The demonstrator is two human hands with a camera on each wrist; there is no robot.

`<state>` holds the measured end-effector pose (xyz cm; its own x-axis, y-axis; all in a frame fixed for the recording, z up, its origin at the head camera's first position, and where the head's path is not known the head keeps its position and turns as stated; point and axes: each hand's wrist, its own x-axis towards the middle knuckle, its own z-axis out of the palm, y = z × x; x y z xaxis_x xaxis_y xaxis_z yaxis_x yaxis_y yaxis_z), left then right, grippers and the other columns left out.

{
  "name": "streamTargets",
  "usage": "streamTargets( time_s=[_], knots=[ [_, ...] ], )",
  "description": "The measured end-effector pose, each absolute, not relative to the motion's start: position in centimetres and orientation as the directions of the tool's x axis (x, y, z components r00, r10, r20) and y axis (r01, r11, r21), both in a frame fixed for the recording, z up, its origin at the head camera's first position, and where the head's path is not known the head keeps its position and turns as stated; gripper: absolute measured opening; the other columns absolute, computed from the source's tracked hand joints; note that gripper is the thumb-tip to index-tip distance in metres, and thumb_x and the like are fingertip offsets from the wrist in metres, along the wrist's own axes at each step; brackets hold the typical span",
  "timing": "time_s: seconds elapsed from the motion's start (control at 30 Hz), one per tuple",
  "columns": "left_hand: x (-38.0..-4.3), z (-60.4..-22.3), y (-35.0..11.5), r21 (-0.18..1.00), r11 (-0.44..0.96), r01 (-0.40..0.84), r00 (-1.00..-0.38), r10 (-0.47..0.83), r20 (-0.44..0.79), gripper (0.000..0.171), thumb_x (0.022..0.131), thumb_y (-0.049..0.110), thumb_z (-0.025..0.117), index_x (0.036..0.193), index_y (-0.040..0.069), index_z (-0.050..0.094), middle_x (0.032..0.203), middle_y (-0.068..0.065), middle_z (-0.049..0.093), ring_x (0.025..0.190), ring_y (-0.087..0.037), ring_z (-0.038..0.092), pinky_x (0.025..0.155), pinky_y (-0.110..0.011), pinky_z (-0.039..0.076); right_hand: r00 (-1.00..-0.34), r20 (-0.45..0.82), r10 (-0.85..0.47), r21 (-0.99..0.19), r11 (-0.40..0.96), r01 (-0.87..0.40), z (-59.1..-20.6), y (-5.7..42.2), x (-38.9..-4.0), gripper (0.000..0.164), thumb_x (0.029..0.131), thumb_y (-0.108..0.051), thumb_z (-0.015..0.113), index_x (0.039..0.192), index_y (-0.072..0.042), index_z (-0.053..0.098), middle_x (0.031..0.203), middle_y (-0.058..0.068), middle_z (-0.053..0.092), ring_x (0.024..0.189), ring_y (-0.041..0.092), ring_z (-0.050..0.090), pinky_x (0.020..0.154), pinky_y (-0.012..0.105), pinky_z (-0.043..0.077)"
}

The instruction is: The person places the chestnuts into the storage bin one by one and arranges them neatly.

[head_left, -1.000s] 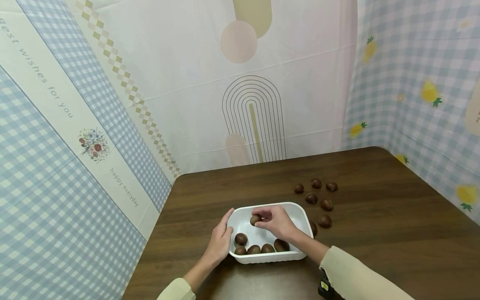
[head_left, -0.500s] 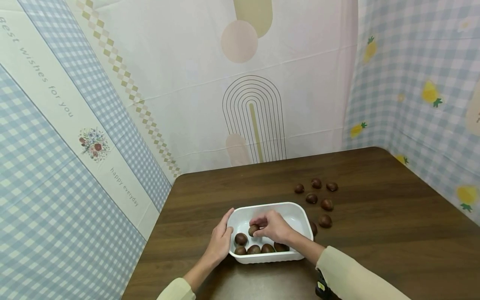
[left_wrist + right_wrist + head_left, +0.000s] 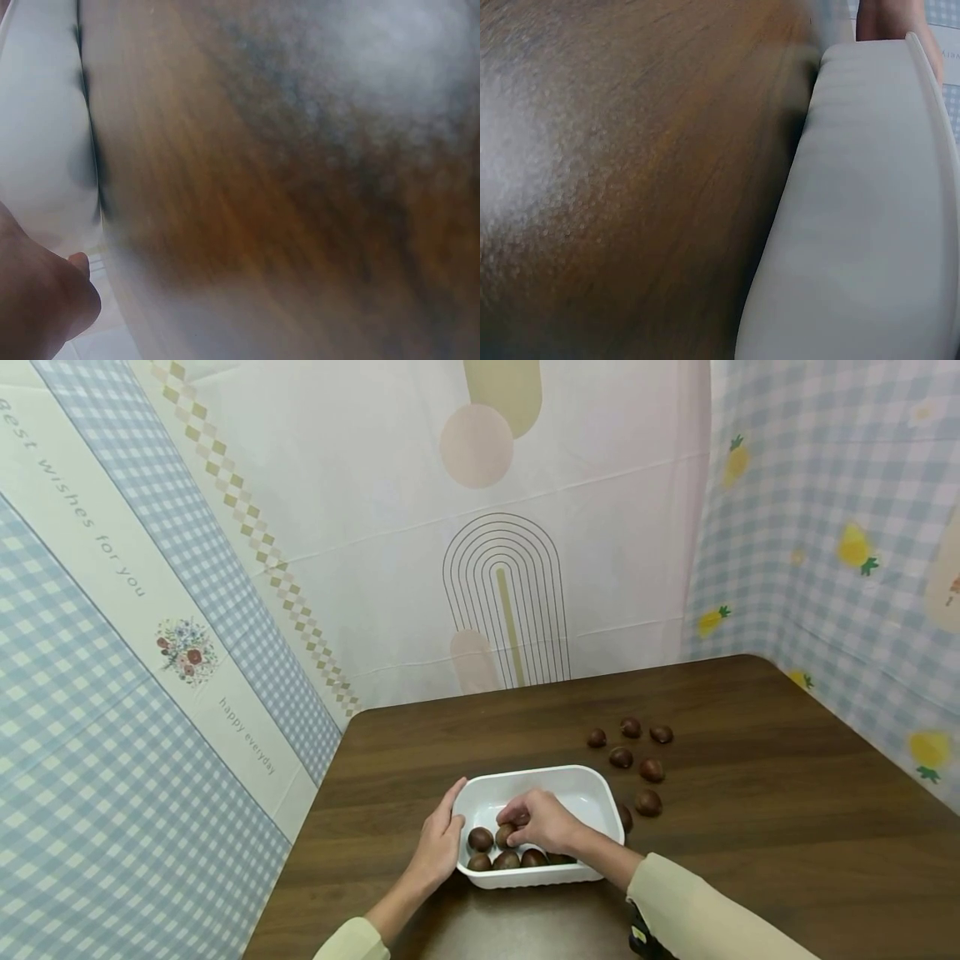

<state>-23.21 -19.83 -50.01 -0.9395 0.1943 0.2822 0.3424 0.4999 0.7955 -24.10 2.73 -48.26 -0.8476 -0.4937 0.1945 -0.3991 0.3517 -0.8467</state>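
A white rectangular dish [image 3: 537,879] with a rim stands on the table in the head view. My left hand [image 3: 441,839] grips its left end, the thumb over the rim. Inside, my right hand [image 3: 546,821] pinches a chestnut [image 3: 505,837] low in the dish, just right of another chestnut [image 3: 480,839]. Several more chestnuts [image 3: 506,860] line the near wall, partly hidden by it and by the right forearm. The left wrist view has part of the left hand [image 3: 45,296] beside the dish [image 3: 46,127]. In the right wrist view the dish wall [image 3: 862,217] fills the right side.
Several loose chestnuts [image 3: 620,757] lie on the dark wooden table [image 3: 720,843] to the right of the dish. One chestnut [image 3: 625,817] sits close against its right end. Patterned cloths [image 3: 375,568] hang behind the table and at both sides.
My right hand has lowered the chestnut toward the near left of the dish, beside the chestnut there. The left hand keeps its place on the dish.
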Motion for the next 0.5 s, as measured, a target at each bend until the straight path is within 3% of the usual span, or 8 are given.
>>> streamTargets(
  time_s=[0.33, 0.5],
  knots=[
    [-23.16, -50.03, -19.81, 0.800, 0.497, 0.336, -0.942, 0.192, 0.276, 0.060, 0.100, -0.006, 0.045, 0.159, 0.005, 0.047, 0.158, -0.016, 0.053, 0.138, -0.035, 0.054, 0.114, -0.058, 0.041, -0.809, 0.182, -0.559, -0.842, 0.337, -0.422, -48.03, 2.94, -24.19, 0.025, 0.085, 0.009, 0.080, 0.110, 0.010, 0.077, 0.105, 0.019, 0.079, 0.100, 0.031, 0.076, 0.088, 0.031, 0.060],
    [-23.25, -49.98, -19.79, 0.794, 0.504, 0.340, -0.940, 0.192, 0.280, 0.059, 0.100, -0.005, 0.045, 0.159, 0.005, 0.047, 0.157, -0.016, 0.053, 0.137, -0.034, 0.055, 0.114, -0.058, 0.041, -0.812, 0.181, -0.555, -0.851, 0.325, -0.412, -47.30, 3.26, -24.45, 0.027, 0.090, 0.005, 0.078, 0.116, 0.011, 0.075, 0.111, 0.023, 0.077, 0.106, 0.036, 0.075, 0.092, 0.039, 0.060]
  ],
)
